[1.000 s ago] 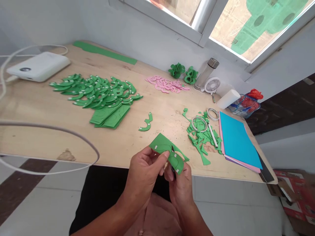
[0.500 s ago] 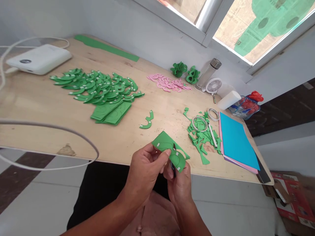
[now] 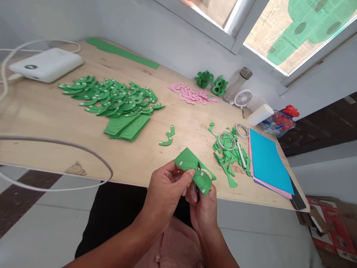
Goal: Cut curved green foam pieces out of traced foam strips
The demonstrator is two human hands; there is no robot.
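"What am I holding?"

"Your left fingers (image 3: 186, 181) are pinched on the green paper (image 3: 204, 181), thumb on top. Your right fingers (image 3: 212, 193) are closed around the scissors (image 3: 197, 191), largely hidden beneath it."

"And how does the paper look?"

"It's flat, with curved lines drawn on it and small white patches. It's held over the near edge of the bench (image 3: 134, 158). A curved gap opens along its far right side, and a dark blade shows beside your left thumb."

"Which way does it point?"

"Its long axis slants from beyond your left fingers down towards your right fingers, one corner pointing away from you."

"Anything in the way?"

"Your left thumb covers part of the paper. Just beyond those fingers lies a wavy green cut-out (image 3: 169, 140). Past your right fingers are green scraps (image 3: 230, 158) with two tape rolls (image 3: 227, 141) and a white pen (image 3: 241, 153) on them; blue paper (image 3: 269, 162) lies further right. Beyond and left of your left fingers are green cards (image 3: 131, 128), then heaped green cut-outs (image 3: 111, 96). Pink cut-outs (image 3: 192, 94) lie farther ahead, before the bottle (image 3: 237, 83) and fan (image 3: 243, 98)."
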